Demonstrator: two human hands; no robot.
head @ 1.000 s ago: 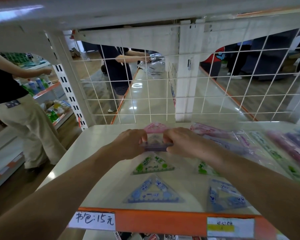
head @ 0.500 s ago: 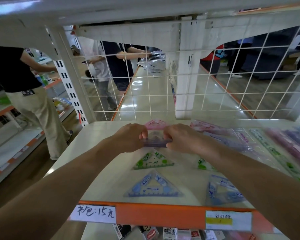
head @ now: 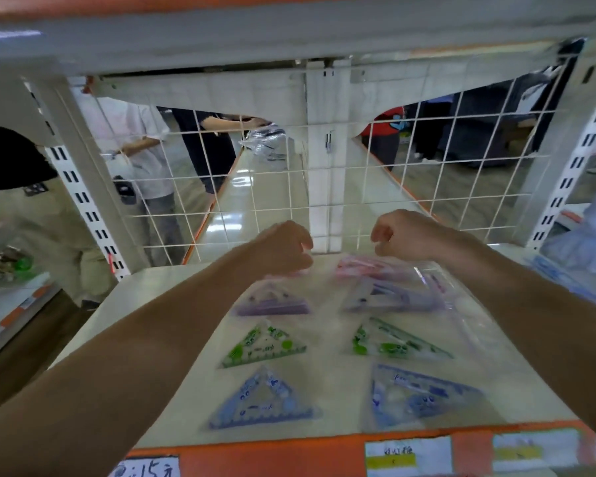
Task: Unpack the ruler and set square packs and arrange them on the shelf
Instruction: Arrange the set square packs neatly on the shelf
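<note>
On the cream shelf (head: 338, 383) lie two columns of set squares in clear packs. The left column holds a purple set square (head: 272, 301), a green one (head: 265, 346) and a blue one (head: 262, 404). The right column holds a pink pack (head: 365, 266), a purple pack (head: 389, 297), a green pack (head: 396, 346) and a blue pack (head: 424, 397). My left hand (head: 283, 246) hovers just behind the purple set square, fingers loosely curled, holding nothing. My right hand (head: 403, 235) hovers above the pink pack, also loosely curled and empty.
A white wire grid (head: 324, 187) closes the shelf's back, with a post (head: 324, 166) in its middle. An orange edge strip (head: 289, 456) with price labels runs along the front. Blurred ruler packs (head: 565, 277) lie at the right. People stand beyond the grid at the left.
Both hands have let go of the purple set square, which now lies behind the green one. The hands have lifted and moved apart.
</note>
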